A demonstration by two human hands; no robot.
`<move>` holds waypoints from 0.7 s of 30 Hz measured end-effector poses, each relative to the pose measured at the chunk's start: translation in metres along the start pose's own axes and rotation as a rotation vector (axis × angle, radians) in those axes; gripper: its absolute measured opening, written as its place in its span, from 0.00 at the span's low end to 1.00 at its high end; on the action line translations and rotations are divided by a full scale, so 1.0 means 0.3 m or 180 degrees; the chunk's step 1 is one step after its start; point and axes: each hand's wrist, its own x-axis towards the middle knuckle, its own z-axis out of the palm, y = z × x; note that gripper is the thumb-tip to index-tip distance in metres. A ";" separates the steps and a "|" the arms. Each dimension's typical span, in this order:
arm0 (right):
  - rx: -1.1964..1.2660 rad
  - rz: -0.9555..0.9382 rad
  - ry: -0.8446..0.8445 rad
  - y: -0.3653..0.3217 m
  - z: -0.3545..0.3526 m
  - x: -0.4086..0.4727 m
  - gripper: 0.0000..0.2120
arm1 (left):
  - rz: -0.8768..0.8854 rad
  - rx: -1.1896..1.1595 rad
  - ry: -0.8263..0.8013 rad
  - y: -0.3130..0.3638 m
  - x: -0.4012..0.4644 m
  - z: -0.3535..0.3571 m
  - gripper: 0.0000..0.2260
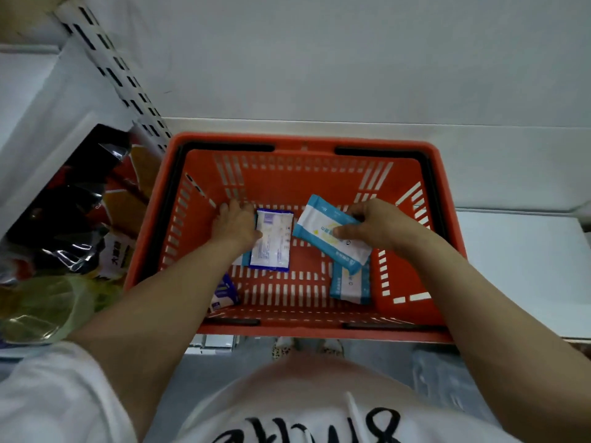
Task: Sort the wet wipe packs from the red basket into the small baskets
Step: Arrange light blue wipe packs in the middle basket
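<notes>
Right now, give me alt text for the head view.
Both hands reach into the red basket: the right hand grips a light-blue wipe pack, the left hand grasps a dark-blue pack. Two more packs lie inside.

A plain white wall [351, 52] fills the top of the view. Below it runs a white shelf [511, 167]. A white metal post with dark slots [112, 65] slants down on the left. Shiny snack bags [73, 219] sit beside it. The light is dim and bluish.
</notes>
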 end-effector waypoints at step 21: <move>0.0168 0.0124 0.0132 -0.003 0.013 0.042 0.14 | 0.0282 0.0904 -0.0935 -0.034 0.012 -0.046 0.37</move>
